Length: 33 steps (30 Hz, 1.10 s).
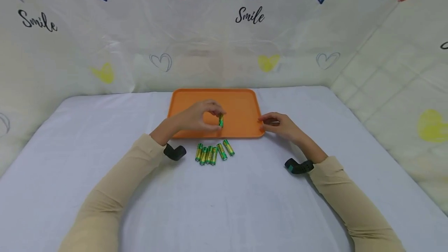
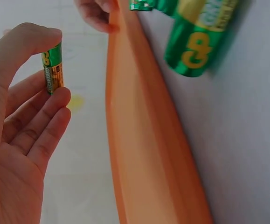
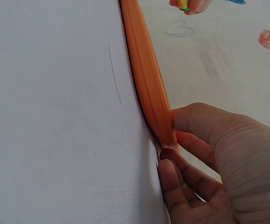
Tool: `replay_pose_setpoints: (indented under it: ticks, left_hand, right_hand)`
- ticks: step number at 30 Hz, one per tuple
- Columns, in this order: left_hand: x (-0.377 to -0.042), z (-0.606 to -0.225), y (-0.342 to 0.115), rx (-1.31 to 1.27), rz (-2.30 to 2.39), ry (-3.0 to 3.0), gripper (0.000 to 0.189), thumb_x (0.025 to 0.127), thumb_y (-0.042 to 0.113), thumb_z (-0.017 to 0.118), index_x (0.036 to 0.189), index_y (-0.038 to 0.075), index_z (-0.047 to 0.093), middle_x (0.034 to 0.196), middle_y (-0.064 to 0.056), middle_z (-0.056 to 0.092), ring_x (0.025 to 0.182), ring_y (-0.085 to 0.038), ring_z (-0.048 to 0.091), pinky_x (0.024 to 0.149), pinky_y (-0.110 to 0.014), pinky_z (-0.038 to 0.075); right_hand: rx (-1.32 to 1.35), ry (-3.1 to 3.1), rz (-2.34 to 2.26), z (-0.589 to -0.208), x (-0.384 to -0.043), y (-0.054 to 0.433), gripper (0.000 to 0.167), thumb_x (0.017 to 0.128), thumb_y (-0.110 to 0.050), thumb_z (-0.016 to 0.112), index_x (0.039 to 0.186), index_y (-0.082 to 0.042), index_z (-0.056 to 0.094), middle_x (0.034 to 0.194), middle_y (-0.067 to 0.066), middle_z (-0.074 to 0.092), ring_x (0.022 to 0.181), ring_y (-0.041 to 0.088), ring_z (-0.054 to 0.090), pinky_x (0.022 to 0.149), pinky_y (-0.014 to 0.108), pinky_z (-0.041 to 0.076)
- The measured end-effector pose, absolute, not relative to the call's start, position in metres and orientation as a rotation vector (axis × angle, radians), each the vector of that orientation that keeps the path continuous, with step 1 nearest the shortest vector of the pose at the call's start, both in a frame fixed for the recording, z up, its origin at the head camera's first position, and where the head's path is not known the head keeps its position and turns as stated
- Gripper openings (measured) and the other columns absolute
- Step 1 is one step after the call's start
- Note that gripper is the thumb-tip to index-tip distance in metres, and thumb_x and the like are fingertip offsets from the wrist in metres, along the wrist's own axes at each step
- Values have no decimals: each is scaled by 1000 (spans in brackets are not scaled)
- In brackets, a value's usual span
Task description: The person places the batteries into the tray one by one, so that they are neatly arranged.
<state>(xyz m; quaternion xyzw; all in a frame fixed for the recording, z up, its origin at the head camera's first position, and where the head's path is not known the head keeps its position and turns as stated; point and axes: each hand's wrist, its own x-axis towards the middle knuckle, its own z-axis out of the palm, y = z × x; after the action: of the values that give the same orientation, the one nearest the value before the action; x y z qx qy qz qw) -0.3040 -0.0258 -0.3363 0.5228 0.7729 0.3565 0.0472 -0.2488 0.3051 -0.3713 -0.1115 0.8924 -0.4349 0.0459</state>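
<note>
on the white-covered worktop lie six green-and-gold gp batteries, just short of the orange tray. right hand: thumb and fingers pinch the tray's near right corner. left hand: fingers pinch a seventh gp battery, roughly upright, above the tray.

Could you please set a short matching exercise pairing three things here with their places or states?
1. Single green-and-gold cylindrical battery
2. Six loose green-and-gold cylindrical batteries
3. Orange rectangular plastic tray

A. Touched by the right grip
B. Pinched by the left grip
C. Lying on the white cloth, nearer the person

Pairs: 1-B; 2-C; 3-A
</note>
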Motion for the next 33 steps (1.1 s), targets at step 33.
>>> replay_pose_setpoints:
  ticks: [33]
  left_hand:
    - [-335,-329,26,1588,1189,2331,44,84,17,77,121,0,63,106,-8,62,104,-36,58,96,-48,47]
  right_hand:
    - [-340,2671,-1391,-368,-246,305,40,93,-13,67,130,2,58,130,21,58,120,33,53,104,47,41]
